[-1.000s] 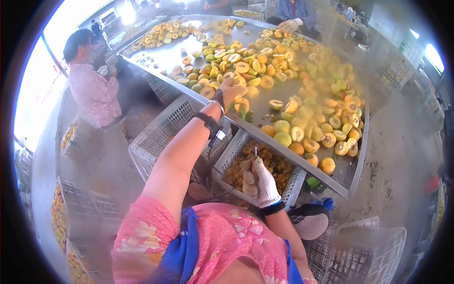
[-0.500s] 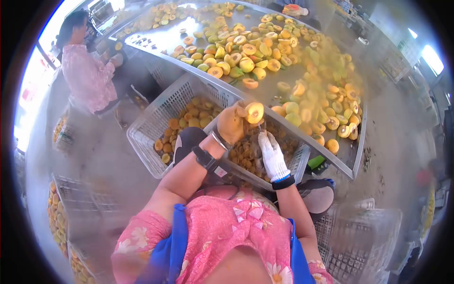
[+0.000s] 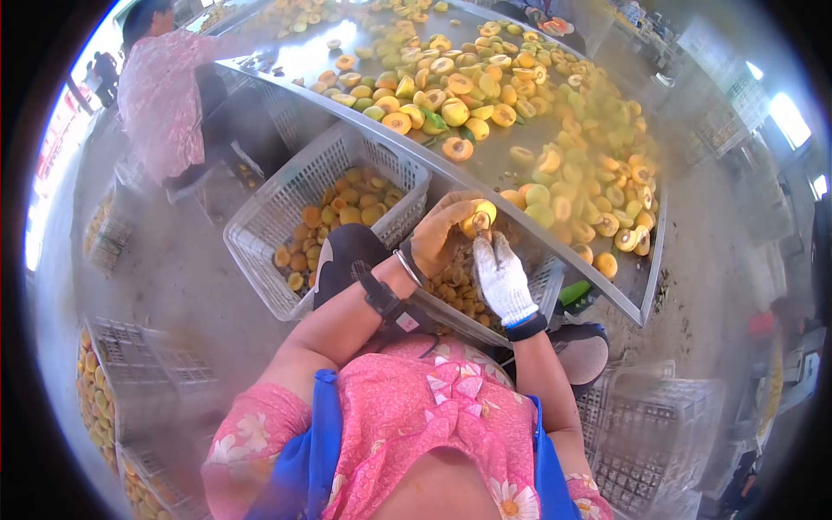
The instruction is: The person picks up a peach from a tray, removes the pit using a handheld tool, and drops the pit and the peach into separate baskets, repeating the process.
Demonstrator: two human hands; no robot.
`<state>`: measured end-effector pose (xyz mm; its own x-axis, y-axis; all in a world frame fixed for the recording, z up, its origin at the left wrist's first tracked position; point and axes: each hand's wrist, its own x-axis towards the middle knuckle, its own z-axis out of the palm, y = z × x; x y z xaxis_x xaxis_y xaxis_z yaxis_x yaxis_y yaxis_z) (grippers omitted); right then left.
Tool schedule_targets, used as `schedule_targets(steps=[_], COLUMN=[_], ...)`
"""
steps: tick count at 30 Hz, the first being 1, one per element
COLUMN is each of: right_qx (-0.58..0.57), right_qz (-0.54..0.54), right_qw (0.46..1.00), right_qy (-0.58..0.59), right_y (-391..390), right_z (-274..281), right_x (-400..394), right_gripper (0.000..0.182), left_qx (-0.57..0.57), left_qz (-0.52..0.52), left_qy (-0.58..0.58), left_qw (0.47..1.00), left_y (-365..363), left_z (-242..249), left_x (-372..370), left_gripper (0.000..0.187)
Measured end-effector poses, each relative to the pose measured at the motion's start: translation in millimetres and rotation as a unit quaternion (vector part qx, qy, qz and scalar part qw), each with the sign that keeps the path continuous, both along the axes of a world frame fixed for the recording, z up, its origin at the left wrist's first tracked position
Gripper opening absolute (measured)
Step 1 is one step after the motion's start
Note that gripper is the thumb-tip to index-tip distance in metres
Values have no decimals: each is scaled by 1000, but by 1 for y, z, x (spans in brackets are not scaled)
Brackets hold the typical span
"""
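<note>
My left hand, in a tan-orange glove, grips a yellow peach half with its cut side turned toward my right hand. My right hand wears a white knitted glove with soiled fingertips. Its fingers are closed around a thin metal tool, mostly hidden, whose tip meets the fruit's pit hollow. Below both hands is a crate holding small brownish pieces. To the left, a pale plastic crate contains several peach halves.
A metal table heaped with cut peaches slopes across ahead, its raised rim close to my hands. A co-worker in a pink shirt sits at left. Crates stand at lower right, and fruit-filled ones at lower left.
The peach half has tilted and moved slightly right and down, and my right fingertips have come up against it. The co-worker at left now reaches an arm toward the table.
</note>
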<state>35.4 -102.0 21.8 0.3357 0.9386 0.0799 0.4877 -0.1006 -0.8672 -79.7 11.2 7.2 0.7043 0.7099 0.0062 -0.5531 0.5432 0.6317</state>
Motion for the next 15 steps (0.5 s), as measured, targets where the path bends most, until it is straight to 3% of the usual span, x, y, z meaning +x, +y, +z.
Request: schedule_targets(steps=[4,7,11,12,15], right_qx=[111,-7,-16,-12,-37], right_qz=[45,18,81,63,30], right_qw=[977,996,986,993,995], right_qy=[-177,-83,-145,-99,82], right_y=[-1,-3,-5,-5,-4], right_z=[-8,-2,-10,-12,-13], right_x=[2,-9,-12,-12,-13], right_gripper=[33,38,37,38,40], left_qx=[-20,-60,-49,-39,-72], left_qz=[35,73,66,58,166], left_qy=[-27,10,80,85,25], left_qw=[999,996,993,994,983], left_y=[-11,-12,-8,-7,-19], left_z=[-12,-18,-10,-8,3], left_x=[8,15,7,5,25], left_gripper=[44,53,57,57,57])
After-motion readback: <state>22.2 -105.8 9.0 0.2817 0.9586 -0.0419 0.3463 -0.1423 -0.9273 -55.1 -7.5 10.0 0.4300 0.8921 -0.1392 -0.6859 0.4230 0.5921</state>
